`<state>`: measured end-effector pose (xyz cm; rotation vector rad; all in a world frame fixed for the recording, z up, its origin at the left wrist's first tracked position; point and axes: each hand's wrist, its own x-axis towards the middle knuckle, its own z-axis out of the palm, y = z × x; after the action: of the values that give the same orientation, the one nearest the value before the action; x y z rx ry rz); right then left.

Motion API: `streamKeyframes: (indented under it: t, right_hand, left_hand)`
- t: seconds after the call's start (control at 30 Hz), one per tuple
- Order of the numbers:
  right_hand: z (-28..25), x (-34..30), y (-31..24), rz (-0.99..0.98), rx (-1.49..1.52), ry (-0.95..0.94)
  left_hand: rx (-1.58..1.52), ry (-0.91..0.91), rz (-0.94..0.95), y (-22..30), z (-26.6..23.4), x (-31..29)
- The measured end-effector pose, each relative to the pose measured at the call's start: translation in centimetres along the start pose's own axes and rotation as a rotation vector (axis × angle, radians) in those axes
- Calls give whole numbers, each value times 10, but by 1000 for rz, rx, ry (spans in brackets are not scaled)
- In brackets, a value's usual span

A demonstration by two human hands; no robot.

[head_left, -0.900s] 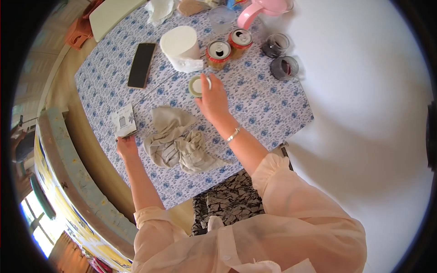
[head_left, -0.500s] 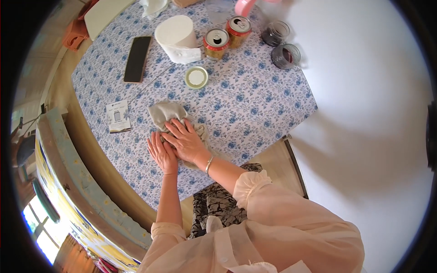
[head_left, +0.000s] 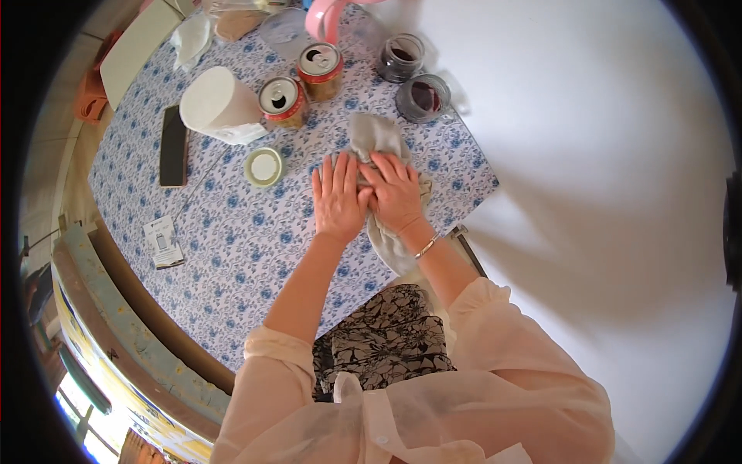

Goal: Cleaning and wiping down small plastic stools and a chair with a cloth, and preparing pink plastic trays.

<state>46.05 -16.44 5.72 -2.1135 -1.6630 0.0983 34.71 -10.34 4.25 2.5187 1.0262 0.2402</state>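
Grey-beige cloth (head_left: 376, 139) spread near the desk (head_left: 232, 247) edge, its tail hanging off toward the lap. Left hand (head_left: 337, 197) and right hand (head_left: 396, 192) both flat, fingers extended, pressing it down side by side. Just beyond: two open cans (head_left: 300, 85), two dark jars (head_left: 412, 77). Risk: a forward sweep of cloth tipping cans.
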Motion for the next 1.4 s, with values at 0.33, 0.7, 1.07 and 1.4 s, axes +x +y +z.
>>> streamKeyframes:
  t: [0.33, 0.7, 1.07, 1.4]
  right_hand:
    - [-20, -67, 47, 506, -226, 155]
    - [66, -91, -204, 113, 397, -296]
    - [73, -71, -223, 335, 893, -642]
    - [-19, -6, 53, 780, 439, 161]
  left_hand:
    - [-74, -316, 255, 85, 34, 22]
    - [44, 8, -212, -114, -69, -193]
    - [193, 321, -923, -341, -146, -192]
    - [262, -76, -794, -241, -113, -165]
